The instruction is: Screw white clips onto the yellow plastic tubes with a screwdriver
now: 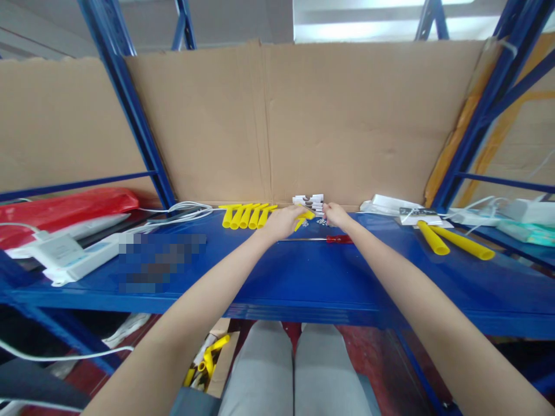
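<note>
My left hand (284,222) is closed on a yellow plastic piece (307,214), a tube-like part that the fingers partly cover. Just right of it, my right hand (336,214) has its fingertips pinched together beside a stack of white pieces with dark marks (309,199); what they hold is too small to tell. Small shiny bits, perhaps screws (321,222), lie on the blue shelf between the hands. Nearer to me rests a screwdriver (339,238) with a red handle, its shaft pointing left. Several yellow tube-shaped parts (245,217) stand in a row left of my left hand.
Two long yellow tubes (459,241) lie on the right, by a white packet (420,216). At left are a power strip (87,257), white cables (186,211) and a red bag (73,214). Cardboard (347,121) walls the back. Below, a box (223,364) holds yellow pieces.
</note>
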Demonstrator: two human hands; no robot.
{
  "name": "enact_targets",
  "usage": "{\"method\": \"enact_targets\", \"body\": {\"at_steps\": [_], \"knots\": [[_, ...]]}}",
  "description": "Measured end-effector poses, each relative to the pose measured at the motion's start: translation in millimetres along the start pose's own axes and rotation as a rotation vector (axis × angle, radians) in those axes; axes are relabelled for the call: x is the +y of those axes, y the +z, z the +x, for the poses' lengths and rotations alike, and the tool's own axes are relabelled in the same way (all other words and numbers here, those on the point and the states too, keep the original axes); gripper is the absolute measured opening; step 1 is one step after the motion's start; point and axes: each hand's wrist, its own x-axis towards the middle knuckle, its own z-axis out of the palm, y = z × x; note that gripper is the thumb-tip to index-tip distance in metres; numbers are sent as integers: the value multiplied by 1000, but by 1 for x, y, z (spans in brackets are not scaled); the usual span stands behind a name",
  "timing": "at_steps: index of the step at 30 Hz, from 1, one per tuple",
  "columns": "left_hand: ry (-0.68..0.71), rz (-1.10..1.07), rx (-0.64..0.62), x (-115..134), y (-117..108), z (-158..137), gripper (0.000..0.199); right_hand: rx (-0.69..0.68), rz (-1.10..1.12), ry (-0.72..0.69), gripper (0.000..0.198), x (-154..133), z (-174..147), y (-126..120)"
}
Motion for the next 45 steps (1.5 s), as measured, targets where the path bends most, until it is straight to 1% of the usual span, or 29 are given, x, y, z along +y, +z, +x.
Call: {"method": "enact_targets", "body": {"at_steps": [1, 3, 5, 6, 8, 11, 16, 21, 26, 30, 32, 34, 37, 38, 39, 40, 42, 45], "knots": [[71, 146, -43, 1, 0, -5, 37, -19, 79, 42, 38, -1, -7, -1], [146, 350, -114, 3, 2, -13, 39, -81, 260, 125, 35, -4, -22, -3], [178, 444, -152, 4, 6, -20, 37, -170, 397, 134, 25, -9, -37, -5], [191, 464, -163, 4, 8, -23, 36, -211, 416, 110, 21, -12, -43, -5], [213, 476, -177, 6, 11, -27, 36, -259, 396, 53, 17, -18, -51, -5], [214, 482, -183, 9, 11, -30, 38, -279, 346, -3, 22, -23, -53, -3], [165, 493, -139, 10, 12, -31, 39, -293, 323, -37, 27, -21, -46, 3], [133, 456, -120, 8, 13, -31, 41, -281, 262, -49, 31, -22, -46, 4], [111, 391, -99, 6, 15, -31, 43, -302, 220, -95, 27, -23, -48, 5], [100, 365, -69, 3, 15, -30, 41, -256, 174, -135, 26, -21, -47, -1], [79, 356, -68, 1, 15, -30, 40, -223, 164, -116, 26, -17, -44, -10], [48, 349, -77, -1, 14, -30, 40, -159, 162, -45, 25, -9, -40, -22], [14, 344, -90, -3, 13, -31, 40, 45, 135, 136, 21, 9, -29, -38], [10, 340, -90, -3, 13, -31, 40, 108, 116, 180, 19, 16, -25, -40], [9, 334, -88, -2, 13, -31, 40, 144, 93, 211, 17, 23, -20, -41], [11, 326, -88, -2, 12, -31, 41, 167, 68, 222, 13, 29, -14, -41], [21, 309, -98, 1, 12, -31, 41, 174, 34, 198, 9, 40, -3, -36], [43, 299, -125, 4, 11, -31, 40, 162, 28, 135, 11, 48, 14, -25]]}}
